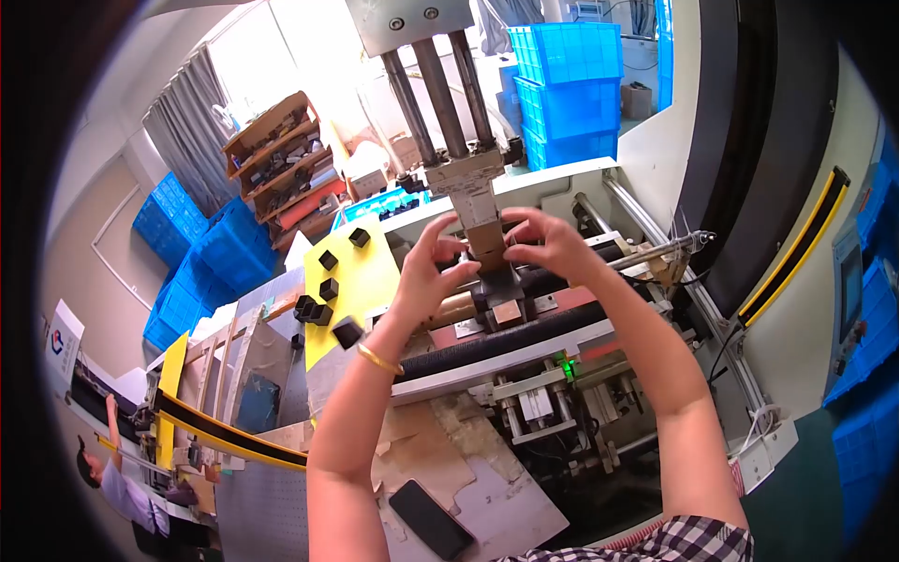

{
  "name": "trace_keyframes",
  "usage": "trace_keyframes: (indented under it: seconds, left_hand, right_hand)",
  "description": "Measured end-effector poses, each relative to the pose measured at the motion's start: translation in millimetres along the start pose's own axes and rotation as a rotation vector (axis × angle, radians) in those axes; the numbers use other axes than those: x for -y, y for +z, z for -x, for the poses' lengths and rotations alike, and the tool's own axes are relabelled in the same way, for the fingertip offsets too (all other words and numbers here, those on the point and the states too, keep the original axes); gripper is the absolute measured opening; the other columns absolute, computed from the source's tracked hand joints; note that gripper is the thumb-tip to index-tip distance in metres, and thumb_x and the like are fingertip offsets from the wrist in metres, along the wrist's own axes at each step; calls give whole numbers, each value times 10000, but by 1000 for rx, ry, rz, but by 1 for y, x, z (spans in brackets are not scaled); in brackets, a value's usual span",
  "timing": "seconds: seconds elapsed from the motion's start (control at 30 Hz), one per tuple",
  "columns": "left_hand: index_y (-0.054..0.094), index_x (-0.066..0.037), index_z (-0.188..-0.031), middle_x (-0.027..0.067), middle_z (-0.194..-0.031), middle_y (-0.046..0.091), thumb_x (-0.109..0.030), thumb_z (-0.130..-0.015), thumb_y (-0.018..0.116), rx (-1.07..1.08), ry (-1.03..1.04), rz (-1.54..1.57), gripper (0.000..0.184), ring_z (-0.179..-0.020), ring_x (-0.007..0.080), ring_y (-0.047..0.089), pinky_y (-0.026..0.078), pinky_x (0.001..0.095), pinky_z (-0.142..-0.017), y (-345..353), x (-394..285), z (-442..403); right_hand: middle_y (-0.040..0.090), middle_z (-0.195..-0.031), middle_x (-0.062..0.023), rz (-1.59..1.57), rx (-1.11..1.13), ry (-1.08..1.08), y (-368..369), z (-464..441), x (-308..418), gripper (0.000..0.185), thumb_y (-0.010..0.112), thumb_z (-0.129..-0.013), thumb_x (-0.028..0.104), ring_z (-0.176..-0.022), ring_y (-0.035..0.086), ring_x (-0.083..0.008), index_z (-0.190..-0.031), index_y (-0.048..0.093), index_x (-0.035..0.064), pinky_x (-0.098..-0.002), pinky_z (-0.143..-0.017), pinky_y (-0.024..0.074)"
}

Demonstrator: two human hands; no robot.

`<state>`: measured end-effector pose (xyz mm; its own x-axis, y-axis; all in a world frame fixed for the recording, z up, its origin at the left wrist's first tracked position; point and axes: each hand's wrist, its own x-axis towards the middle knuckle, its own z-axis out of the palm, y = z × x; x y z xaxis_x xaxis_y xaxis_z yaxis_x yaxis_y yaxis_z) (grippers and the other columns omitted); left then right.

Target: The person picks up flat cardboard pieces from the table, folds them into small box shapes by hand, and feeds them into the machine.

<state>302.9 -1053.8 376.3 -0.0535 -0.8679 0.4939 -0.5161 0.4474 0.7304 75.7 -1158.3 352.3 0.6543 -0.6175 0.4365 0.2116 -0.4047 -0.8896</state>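
A press head (pixel 468 187) points down at the centre, with a tan block (pixel 486 241) at its lower end. Below that block is a dark box-shaped piece (pixel 500 284) on the machine bed. My left hand (pixel 434 267) is at the left of the tan block, thumb and fingers curved and apart. On the opposite side my right hand (pixel 554 247) is held the same way, its thumb and fingertips close to the block. I cannot tell whether any fingertip touches it. Nothing shows gripped in either hand.
Several small black boxes (pixel 328 288) lie on a yellow sheet (pixel 375 258) to the left. A phone (pixel 432 520) rests on the worn board (pixel 496 487) in front. Blue crates (pixel 569 103) stand behind. Another person (pixel 131 487) works at far left. A yellow-black bar (pixel 796 248) rises right.
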Motion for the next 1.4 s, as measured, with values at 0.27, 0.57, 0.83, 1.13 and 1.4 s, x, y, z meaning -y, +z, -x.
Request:
trace_keyframes:
  seconds: [0.27,0.57,0.83,1.13,1.4]
  left_hand:
    - [416,-107,-1437,121,-1175,608,-183,-700,861,-115,172,-148,865,-1119,278,554,448,396,-977,10,-47,64]
    - [647,-99,-1207,89,-1062,693,-199,-864,734,-256,-378,-105,368,-964,195,648,510,335,-879,-98,-97,460]
    - [718,-32,-921,88,-765,704,-160,-884,638,-1607,-1123,-642,155,-719,150,649,518,309,-673,-169,-109,1031]
    - [587,-109,-1248,185,-1334,529,-124,-862,636,-1706,-2445,-817,389,-1245,344,505,433,460,-1016,-102,-359,1324]
    - [699,3,-980,208,-1098,676,-221,-915,506,-1948,-2250,-633,302,-1016,400,638,489,493,-891,-116,-362,1372]
  right_hand:
    - [660,-1098,-111,-85,-627,-122,57,69,75,325,609,-966,207,-987,634,-161,-1208,589,-9,-295,-853,494]
    - [718,-997,-145,-35,858,226,321,340,111,254,672,-858,76,-919,692,-230,-1098,685,-5,-324,-822,527]
    - [703,-1016,-141,-5,1395,199,533,357,137,350,688,-856,103,-973,678,-257,-1193,639,21,-336,-858,522]
    - [681,-1069,-106,97,1857,-82,739,408,164,438,691,-816,77,-962,644,-290,-1246,610,81,-367,-832,532]
    - [670,-1076,-120,222,1990,-73,767,423,185,485,682,-786,66,-978,630,-312,-1264,595,77,-380,-853,520]
